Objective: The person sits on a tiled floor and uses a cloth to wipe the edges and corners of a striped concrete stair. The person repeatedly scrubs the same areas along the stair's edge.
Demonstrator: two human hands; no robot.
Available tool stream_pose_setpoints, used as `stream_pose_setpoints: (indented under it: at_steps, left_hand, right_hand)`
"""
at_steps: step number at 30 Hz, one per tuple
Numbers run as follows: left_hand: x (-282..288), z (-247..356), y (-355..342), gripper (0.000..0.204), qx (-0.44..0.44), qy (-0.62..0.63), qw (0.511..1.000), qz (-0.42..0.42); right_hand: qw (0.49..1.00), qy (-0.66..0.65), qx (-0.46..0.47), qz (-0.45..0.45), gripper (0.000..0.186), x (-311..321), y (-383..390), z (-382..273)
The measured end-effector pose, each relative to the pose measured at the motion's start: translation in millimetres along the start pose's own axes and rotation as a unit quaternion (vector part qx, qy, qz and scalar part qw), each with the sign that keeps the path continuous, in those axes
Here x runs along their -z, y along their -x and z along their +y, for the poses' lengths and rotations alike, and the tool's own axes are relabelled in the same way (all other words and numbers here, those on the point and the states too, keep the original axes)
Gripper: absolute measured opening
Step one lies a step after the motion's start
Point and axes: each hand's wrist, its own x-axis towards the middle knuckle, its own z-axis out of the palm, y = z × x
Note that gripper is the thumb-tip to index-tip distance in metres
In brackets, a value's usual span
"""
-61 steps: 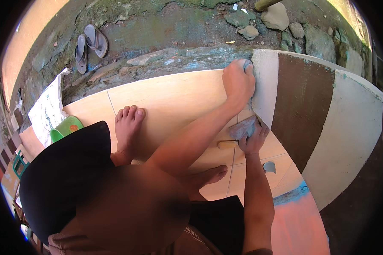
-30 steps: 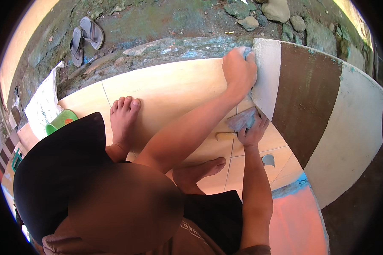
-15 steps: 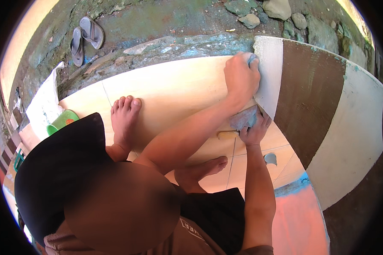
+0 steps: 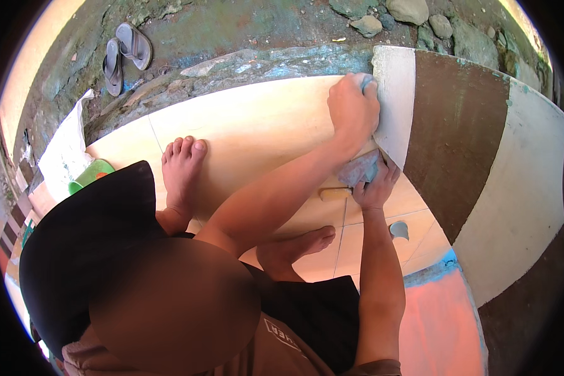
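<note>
My left hand (image 4: 352, 108) is closed around a small bluish pad (image 4: 362, 80), pressed near the end of a low wall (image 4: 395, 94) painted in white and brown bands. Nearer to me, my right hand (image 4: 376, 185) grips a crumpled grey-blue sheet (image 4: 360, 168) by its edge, close to the wall's lower corner. Whether the sheet is cloth, paper or plastic I cannot tell. Just below it lies a yellowish flat piece (image 4: 336, 193) on the tiled floor (image 4: 244, 119), partly hidden. Its kind is unclear.
A small pale-blue cup-like object (image 4: 399, 230) sits on the tiles right of my right forearm. My bare feet (image 4: 183, 166) are on the floor. A white sack (image 4: 66, 153) and a green item (image 4: 93, 174) lie at left. Sandals (image 4: 133, 47) and stones (image 4: 407, 12) are beyond the ledge.
My left hand has shifted very slightly left, still at the wall's end. The right hand and its sheet stay nearly in place. The whole view has tilted a little.
</note>
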Motion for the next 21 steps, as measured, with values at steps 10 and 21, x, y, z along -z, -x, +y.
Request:
stream_pose_setpoints:
  at_steps: [10,21]
  left_hand:
    - [-4.1,-3.1,13.4,0.022,-0.017,-0.006,1.0,0.017]
    - [-6.4,-15.9,26.9,0.023,-0.021,-0.012,0.999,0.023]
  right_hand:
    - [0.999,0.002,0.027,0.025,0.071,-2.9,-2.8,2.2]
    - [0.999,0.018,0.045,0.024,0.072,3.9,-7.1,-3.8]
